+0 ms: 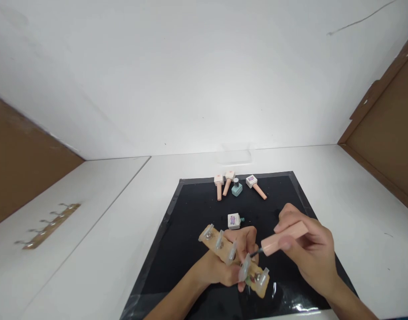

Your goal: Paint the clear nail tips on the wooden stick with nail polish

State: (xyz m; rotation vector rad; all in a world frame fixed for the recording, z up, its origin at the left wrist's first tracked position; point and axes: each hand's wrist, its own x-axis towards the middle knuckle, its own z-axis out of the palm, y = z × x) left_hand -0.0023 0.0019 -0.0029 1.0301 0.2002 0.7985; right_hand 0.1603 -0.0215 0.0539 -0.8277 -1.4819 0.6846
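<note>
My left hand (219, 269) grips a light wooden strip (214, 244) from below and behind, holding it tilted above a black mat. Several clear false nail tips (219, 239) stand along the strip on small metal mounts. My right hand (315, 255) is closed around the pink handle of a nail polish brush (283, 239). The dark bristles reach the upper end of one nail tip (245, 268) near the strip's right part; whether they touch it, I cannot tell. Just beyond my left hand is a capless white polish bottle (234, 221) with green at its neck.
Toward the back of the black mat (190, 204) lie white polish bottles with pink caps (219, 191) and a small teal bottle (237, 190). A second wooden strip with metal mounts (52, 226) is at the left. Brown cardboard panels (386, 120) flank the white table.
</note>
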